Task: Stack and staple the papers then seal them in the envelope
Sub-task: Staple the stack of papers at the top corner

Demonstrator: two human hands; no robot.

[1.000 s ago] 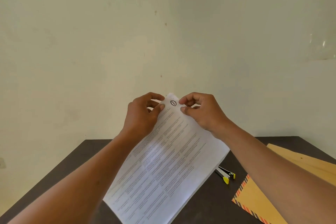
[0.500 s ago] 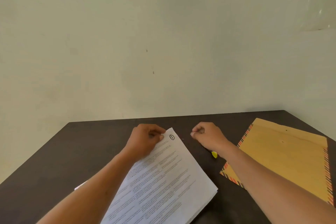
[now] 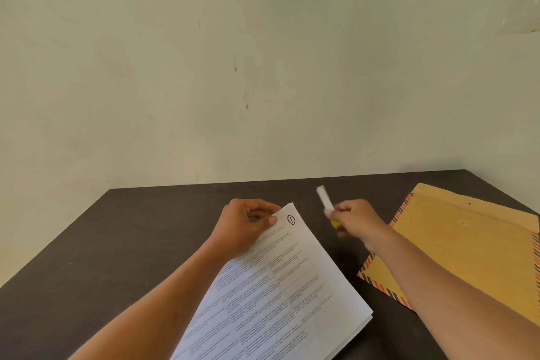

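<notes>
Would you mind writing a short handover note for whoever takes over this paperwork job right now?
Left hand pinches the top corner of the papers, which lie stacked on the table. Right hand grips the stapler, blurred, just right of that corner. The envelope lies flat at the right, partly under the right forearm.
Done: papers stacked.
Left: staple the corner, slide the papers into the envelope, seal it.

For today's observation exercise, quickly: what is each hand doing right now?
Left hand: pinches the top corner of the paper stack.
Right hand: grips the stapler, which is blurred.
</notes>
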